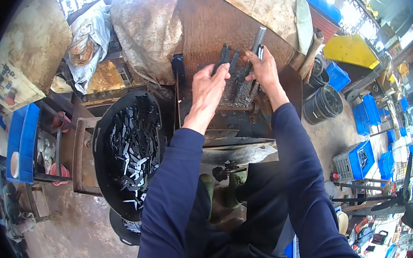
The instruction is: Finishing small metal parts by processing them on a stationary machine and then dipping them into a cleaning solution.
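Observation:
My left hand [207,88] is closed round several flat dark metal strips [224,56], whose ends fan out past the fingers. To its right, my right hand [265,71] has its thumb and fingers round a thin dark strip [259,52], partly hidden by the fingers. Just beyond the right hand a grey metal rod [260,34] slants up; whether the hand touches it I cannot tell. Both hands are above a dark, grimy metal work surface [223,119] with a gritty, wet-looking patch [239,93] between them.
At my left stands a big black basin [103,160] heaped with loose dark strips [135,141]. Stained cloth [148,29] and brown sheeting hang behind the work surface. Black buckets [325,104] and blue crates [360,159] stand on the right. A blue bin [21,143] sits far left.

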A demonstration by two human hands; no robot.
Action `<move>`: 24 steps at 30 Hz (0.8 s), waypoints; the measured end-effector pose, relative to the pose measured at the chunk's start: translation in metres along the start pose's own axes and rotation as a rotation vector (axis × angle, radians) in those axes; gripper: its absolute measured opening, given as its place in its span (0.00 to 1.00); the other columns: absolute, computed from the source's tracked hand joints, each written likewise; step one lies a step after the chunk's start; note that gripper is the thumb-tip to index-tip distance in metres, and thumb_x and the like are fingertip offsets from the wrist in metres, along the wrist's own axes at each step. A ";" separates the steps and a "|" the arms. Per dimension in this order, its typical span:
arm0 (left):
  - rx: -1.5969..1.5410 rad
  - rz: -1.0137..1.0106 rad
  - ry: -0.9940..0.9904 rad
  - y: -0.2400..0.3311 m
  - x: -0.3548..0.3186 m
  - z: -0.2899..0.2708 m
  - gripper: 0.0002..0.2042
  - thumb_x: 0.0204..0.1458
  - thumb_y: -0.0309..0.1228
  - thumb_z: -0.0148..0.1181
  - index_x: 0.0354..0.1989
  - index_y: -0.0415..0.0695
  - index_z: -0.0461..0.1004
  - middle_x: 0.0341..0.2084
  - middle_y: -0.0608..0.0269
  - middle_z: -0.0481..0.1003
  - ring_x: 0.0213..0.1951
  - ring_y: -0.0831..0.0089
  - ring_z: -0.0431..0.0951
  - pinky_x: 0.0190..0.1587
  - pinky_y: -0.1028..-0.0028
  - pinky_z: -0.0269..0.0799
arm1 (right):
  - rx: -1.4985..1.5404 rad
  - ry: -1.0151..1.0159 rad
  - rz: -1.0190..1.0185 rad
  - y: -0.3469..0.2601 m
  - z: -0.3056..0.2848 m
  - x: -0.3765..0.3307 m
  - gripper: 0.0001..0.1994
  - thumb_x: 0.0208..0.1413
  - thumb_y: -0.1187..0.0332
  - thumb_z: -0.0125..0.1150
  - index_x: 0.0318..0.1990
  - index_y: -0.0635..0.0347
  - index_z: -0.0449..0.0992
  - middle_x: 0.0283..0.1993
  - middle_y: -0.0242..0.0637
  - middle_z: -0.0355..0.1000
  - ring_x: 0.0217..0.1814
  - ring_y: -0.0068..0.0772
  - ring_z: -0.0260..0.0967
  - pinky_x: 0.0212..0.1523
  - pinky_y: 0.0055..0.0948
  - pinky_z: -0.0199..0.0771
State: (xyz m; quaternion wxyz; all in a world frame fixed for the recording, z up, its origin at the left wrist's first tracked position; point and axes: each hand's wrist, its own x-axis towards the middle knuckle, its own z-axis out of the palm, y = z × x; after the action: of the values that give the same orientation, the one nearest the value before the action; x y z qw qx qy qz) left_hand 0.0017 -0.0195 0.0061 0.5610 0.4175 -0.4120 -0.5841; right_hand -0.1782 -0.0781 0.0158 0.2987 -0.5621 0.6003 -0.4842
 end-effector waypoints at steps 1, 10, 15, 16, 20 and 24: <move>0.016 0.029 0.005 -0.004 0.003 0.000 0.13 0.58 0.37 0.63 0.28 0.40 0.78 0.18 0.73 0.70 0.22 0.85 0.65 0.25 0.79 0.59 | 0.000 -0.006 -0.004 0.001 0.000 0.001 0.12 0.62 0.64 0.60 0.47 0.61 0.71 0.38 0.36 0.76 0.32 0.25 0.74 0.17 0.25 0.78; 0.008 0.025 0.027 -0.008 0.008 0.012 0.13 0.60 0.40 0.60 0.33 0.42 0.78 0.15 0.79 0.63 0.16 0.88 0.56 0.19 0.81 0.48 | 0.007 -0.001 -0.008 0.002 0.002 0.001 0.11 0.63 0.64 0.60 0.47 0.59 0.71 0.37 0.34 0.76 0.34 0.24 0.74 0.20 0.24 0.79; -0.004 0.027 0.010 -0.001 0.002 0.021 0.12 0.58 0.40 0.61 0.32 0.43 0.78 0.15 0.79 0.61 0.16 0.89 0.55 0.18 0.80 0.46 | 0.017 0.003 -0.007 0.003 0.003 0.002 0.11 0.63 0.63 0.59 0.47 0.59 0.71 0.37 0.33 0.74 0.34 0.25 0.74 0.20 0.24 0.79; -0.001 0.026 0.002 -0.002 0.003 0.022 0.13 0.57 0.38 0.61 0.33 0.39 0.79 0.17 0.77 0.64 0.19 0.87 0.59 0.22 0.79 0.52 | 0.024 0.001 -0.003 0.003 0.003 0.002 0.11 0.63 0.63 0.59 0.48 0.59 0.71 0.37 0.33 0.74 0.34 0.25 0.74 0.20 0.24 0.79; 0.003 0.014 -0.029 -0.004 0.004 0.025 0.15 0.54 0.36 0.61 0.32 0.32 0.80 0.20 0.73 0.69 0.26 0.83 0.65 0.29 0.76 0.62 | 0.018 -0.006 -0.012 0.005 0.001 0.002 0.12 0.63 0.63 0.60 0.49 0.59 0.71 0.36 0.33 0.73 0.33 0.25 0.73 0.20 0.24 0.79; -0.001 -0.015 -0.057 -0.007 0.006 0.026 0.13 0.55 0.36 0.61 0.32 0.36 0.80 0.17 0.76 0.65 0.22 0.85 0.61 0.25 0.77 0.55 | 0.030 0.032 -0.053 0.006 0.003 0.002 0.12 0.62 0.65 0.60 0.47 0.62 0.71 0.36 0.38 0.78 0.23 0.31 0.76 0.15 0.28 0.76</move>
State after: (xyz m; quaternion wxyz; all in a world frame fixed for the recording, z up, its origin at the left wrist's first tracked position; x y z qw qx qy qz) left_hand -0.0259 -0.0248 0.0072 0.5447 0.4036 -0.4246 -0.6001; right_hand -0.1782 -0.0817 0.0096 0.2847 -0.5652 0.5826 -0.5099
